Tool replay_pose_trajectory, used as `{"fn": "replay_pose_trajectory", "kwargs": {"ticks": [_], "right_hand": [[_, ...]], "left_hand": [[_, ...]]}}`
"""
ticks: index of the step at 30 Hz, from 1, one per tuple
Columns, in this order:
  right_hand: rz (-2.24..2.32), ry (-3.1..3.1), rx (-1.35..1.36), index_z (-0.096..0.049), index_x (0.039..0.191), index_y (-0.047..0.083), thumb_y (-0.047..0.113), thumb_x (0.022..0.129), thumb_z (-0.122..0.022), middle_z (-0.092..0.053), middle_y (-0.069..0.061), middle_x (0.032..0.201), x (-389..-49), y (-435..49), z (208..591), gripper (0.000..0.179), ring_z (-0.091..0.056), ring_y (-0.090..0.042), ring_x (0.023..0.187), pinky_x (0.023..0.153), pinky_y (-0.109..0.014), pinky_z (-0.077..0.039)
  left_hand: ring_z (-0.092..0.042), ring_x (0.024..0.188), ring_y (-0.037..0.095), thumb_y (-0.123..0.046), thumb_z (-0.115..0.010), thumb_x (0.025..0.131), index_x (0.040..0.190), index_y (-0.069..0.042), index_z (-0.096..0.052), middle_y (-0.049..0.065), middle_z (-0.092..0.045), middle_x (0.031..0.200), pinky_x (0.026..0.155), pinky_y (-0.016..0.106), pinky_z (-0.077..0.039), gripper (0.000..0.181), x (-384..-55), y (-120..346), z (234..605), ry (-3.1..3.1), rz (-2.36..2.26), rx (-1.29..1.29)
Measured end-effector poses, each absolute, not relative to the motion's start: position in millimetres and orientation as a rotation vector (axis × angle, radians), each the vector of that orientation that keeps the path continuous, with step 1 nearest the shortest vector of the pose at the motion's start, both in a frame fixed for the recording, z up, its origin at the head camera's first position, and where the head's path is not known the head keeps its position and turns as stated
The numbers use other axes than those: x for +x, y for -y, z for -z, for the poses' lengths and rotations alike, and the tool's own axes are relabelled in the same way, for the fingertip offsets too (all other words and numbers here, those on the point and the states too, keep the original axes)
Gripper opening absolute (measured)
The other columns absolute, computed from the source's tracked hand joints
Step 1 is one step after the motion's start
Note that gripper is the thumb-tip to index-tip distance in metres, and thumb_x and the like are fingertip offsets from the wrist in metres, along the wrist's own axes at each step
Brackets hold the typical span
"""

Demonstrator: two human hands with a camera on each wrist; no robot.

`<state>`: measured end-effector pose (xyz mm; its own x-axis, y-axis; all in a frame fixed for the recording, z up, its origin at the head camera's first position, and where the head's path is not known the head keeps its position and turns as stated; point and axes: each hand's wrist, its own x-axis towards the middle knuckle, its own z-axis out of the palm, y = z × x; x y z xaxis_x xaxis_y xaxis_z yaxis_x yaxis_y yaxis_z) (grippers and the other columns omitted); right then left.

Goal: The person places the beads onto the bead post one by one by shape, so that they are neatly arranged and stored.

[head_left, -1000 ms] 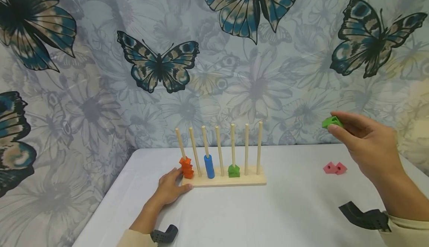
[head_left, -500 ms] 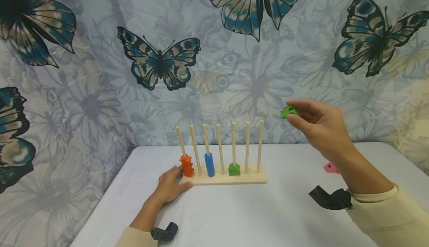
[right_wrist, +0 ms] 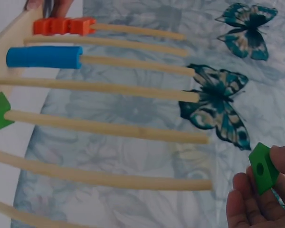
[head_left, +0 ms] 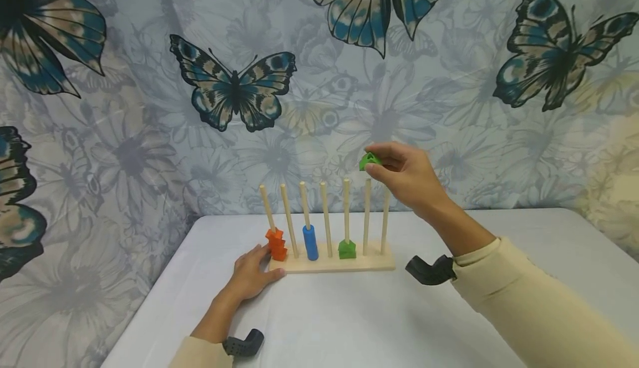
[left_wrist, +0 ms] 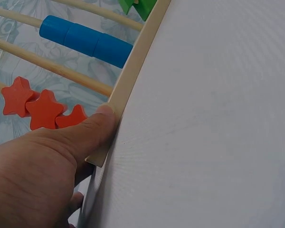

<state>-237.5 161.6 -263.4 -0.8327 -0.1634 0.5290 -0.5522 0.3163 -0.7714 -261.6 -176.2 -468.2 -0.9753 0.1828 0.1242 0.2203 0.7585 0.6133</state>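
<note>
A wooden peg board (head_left: 319, 267) with several upright pegs stands on the table. My left hand (head_left: 250, 275) holds its left end, thumb on the front edge of the base. Beside that hand, orange star beads (left_wrist: 45, 110) are stacked on the leftmost peg. Blue cylinder beads (left_wrist: 85, 40) fill the lower part of the third peg. Low on the fifth peg sits green house-shaped beads (head_left: 347, 250). Up near the tops of the right-hand pegs, my right hand (head_left: 414, 182) pinches a green house-shaped bead (right_wrist: 266, 176) with a hole through it.
A white cloth covers the table (head_left: 324, 318). Behind it hangs a butterfly-printed cloth (head_left: 319, 90). Each wrist carries a dark strap mount (head_left: 430, 271). The right forearm (head_left: 464, 226) stretches over the table's right side.
My right hand has carried the green bead leftward from the far right to above the pegs. Its arm now hides the pink beads seen earlier. The left hand has stayed on the board.
</note>
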Motion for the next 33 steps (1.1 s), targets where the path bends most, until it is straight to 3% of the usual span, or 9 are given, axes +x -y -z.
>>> {"fn": "replay_pose_trajectory", "kwargs": {"ticks": [11, 15, 18, 22, 33], "right_hand": [[-1.52, 2.371, 0.611, -0.061, 0.127, 0.004, 0.009, 0.093, -0.065, -0.061, -0.01, 0.119, -257.8, -139.6, 283.0, 0.034, -0.057, -0.025, 0.107, 0.089, -0.04, -0.049], [-1.505, 2.379, 0.601, -0.062, 0.126, 0.005, 0.011, 0.093, -0.065, -0.064, -0.011, 0.107, -259.1, -135.9, 290.1, 0.033, -0.057, -0.024, 0.089, 0.072, -0.031, -0.05], [-1.528, 2.337, 0.606, -0.063, 0.124, 0.005, 0.01, 0.092, -0.067, -0.062, -0.011, 0.094, -261.5, -133.1, 295.0, 0.032, -0.051, -0.024, 0.074, 0.059, -0.026, -0.044], [-1.58, 2.287, 0.618, -0.065, 0.121, 0.004, 0.009, 0.091, -0.068, -0.061, -0.011, 0.092, -265.8, -131.6, 302.2, 0.031, -0.047, -0.024, 0.071, 0.055, -0.026, -0.041], [-1.683, 2.224, 0.56, -0.061, 0.125, 0.005, 0.014, 0.089, -0.071, -0.063, -0.011, 0.105, -265.7, -128.6, 324.9, 0.038, -0.059, -0.023, 0.084, 0.073, -0.028, -0.052]], "left_hand": [[-0.029, 0.138, 0.037, -0.034, -0.08, 0.08, 0.138, 0.001, -0.049, 0.018, -0.05, 0.139, 0.111, 0.053, -0.011, 0.075, -262.1, 175.9, 467.1, 2.885, 1.037, -0.339], [-0.028, 0.138, 0.035, -0.034, -0.079, 0.08, 0.14, 0.0, -0.048, 0.017, -0.049, 0.14, 0.111, 0.052, -0.01, 0.076, -262.9, 176.0, 465.1, 2.892, 1.028, -0.338], [-0.028, 0.139, 0.035, -0.033, -0.079, 0.08, 0.142, -0.001, -0.046, 0.016, -0.048, 0.141, 0.111, 0.052, -0.009, 0.077, -263.3, 177.7, 464.3, 2.903, 1.034, -0.317], [-0.029, 0.138, 0.036, -0.033, -0.079, 0.08, 0.143, -0.002, -0.046, 0.017, -0.048, 0.141, 0.111, 0.052, -0.01, 0.078, -262.8, 179.2, 463.9, 2.91, 1.032, -0.306], [-0.029, 0.138, 0.036, -0.034, -0.079, 0.08, 0.14, -0.001, -0.048, 0.016, -0.05, 0.14, 0.11, 0.053, -0.011, 0.075, -263.5, 178.0, 464.7, 2.906, 1.009, -0.338]]}}
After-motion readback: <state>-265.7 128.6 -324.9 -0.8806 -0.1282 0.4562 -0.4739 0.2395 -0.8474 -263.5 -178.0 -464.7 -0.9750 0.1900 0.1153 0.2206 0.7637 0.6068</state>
